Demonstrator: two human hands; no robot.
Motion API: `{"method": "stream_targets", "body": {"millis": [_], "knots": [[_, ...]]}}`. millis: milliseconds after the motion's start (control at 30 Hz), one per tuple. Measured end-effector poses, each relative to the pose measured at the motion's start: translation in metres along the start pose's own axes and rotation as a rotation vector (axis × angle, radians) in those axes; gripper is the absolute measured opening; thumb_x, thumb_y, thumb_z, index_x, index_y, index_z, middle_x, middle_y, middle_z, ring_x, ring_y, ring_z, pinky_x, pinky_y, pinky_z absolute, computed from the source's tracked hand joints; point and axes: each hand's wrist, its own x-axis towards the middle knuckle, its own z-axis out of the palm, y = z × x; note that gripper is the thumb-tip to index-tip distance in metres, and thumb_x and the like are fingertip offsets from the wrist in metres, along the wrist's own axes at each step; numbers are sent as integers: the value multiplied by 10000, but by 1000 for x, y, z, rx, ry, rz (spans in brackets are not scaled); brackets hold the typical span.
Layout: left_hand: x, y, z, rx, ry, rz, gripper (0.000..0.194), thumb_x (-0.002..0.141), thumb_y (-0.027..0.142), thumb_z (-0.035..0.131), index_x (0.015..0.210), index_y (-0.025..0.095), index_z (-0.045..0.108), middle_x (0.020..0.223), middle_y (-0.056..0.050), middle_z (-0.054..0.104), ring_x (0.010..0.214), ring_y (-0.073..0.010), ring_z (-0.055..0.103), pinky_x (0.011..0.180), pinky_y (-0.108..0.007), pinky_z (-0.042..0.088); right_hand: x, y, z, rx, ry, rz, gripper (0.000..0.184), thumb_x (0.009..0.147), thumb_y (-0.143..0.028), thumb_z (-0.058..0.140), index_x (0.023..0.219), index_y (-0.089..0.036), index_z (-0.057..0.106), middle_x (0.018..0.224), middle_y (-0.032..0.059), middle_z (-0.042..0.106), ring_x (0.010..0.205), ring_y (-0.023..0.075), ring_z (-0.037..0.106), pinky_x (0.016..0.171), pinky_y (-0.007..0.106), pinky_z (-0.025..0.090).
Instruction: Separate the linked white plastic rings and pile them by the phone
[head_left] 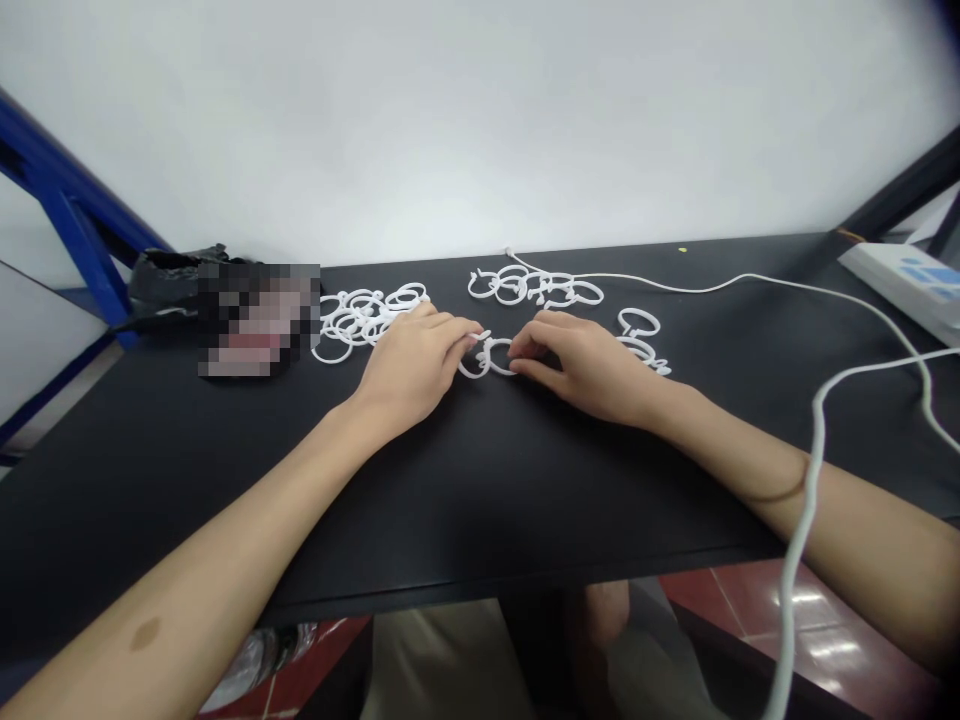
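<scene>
My left hand is closed, thumb and fingers pinching a white plastic ring just above the black table. Close beside it, my right hand grips the edge of another white plastic ring between thumb and fingers. The two rings meet or overlap between my hands; whether they are linked I cannot tell. To the left of my left hand lies a pile of similar rings. A row of rings lies behind my hands, and a few more rings lie behind my right wrist, partly hidden by it.
The black table runs back to a pale wall. A black plastic bag and a blurred-out item lie at the left. A white cable crosses the right side near a white device. Another cable hangs in front of my right forearm.
</scene>
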Motion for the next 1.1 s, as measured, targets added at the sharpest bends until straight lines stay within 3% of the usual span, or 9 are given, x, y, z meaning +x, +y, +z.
{"method": "stream_targets", "body": {"millis": [167, 333, 467, 600, 733, 933, 1100], "knots": [[0, -1, 1, -3, -22, -50, 298, 973, 252, 441, 1098, 218, 710, 877, -34, 744, 826, -227, 562, 819, -401, 470, -1, -1, -4, -200, -28, 71, 163, 928, -277, 541, 869, -171, 651, 884, 87, 637, 879, 235, 590, 790, 364, 460], [-1, -3, 2, 0, -12, -33, 288, 972, 268, 460, 1087, 239, 723, 859, -25, 749, 794, -222, 555, 799, -397, 469, -2, 3, -5, -415, 87, 99, 201, 937, -258, 500, 862, -160, 659, 856, 117, 622, 826, 256, 565, 719, 378, 445], [-1, -3, 2, 17, 12, -25, 273, 968, 304, 491, 1039, 246, 748, 756, -35, 698, 763, -215, 553, 755, -372, 462, -1, -7, -4, -139, 180, -21, 183, 946, -279, 523, 1063, -176, 617, 936, 91, 628, 863, 222, 585, 745, 344, 471], [-1, 1, 0, 14, 21, 16, 271, 957, 329, 522, 922, 229, 771, 686, -29, 587, 717, -193, 541, 748, -357, 452, -1, -19, -4, 156, 129, -116, 225, 932, -332, 582, 1105, -189, 594, 932, 50, 646, 786, 162, 615, 696, 282, 489], [-2, 4, 0, -47, -7, 67, 256, 953, 323, 533, 902, 237, 769, 673, -12, 568, 706, -176, 541, 764, -348, 453, -2, -20, -5, 217, 122, -80, 148, 935, -326, 584, 985, -193, 628, 846, 27, 665, 723, 143, 619, 637, 254, 483], [-4, 7, -2, -112, -25, 98, 269, 959, 330, 511, 890, 237, 753, 653, -6, 618, 738, -180, 570, 722, -323, 452, -1, -18, -6, 260, 68, -102, 152, 935, -318, 584, 1007, -195, 636, 870, 24, 701, 727, 143, 632, 678, 259, 484], [-4, 9, -2, -138, -28, 110, 264, 961, 322, 503, 884, 218, 734, 703, -10, 683, 762, -187, 569, 716, -323, 458, -2, -19, -6, 233, 104, -97, 138, 943, -318, 575, 955, -204, 651, 827, 12, 700, 702, 137, 615, 657, 250, 461]]}}
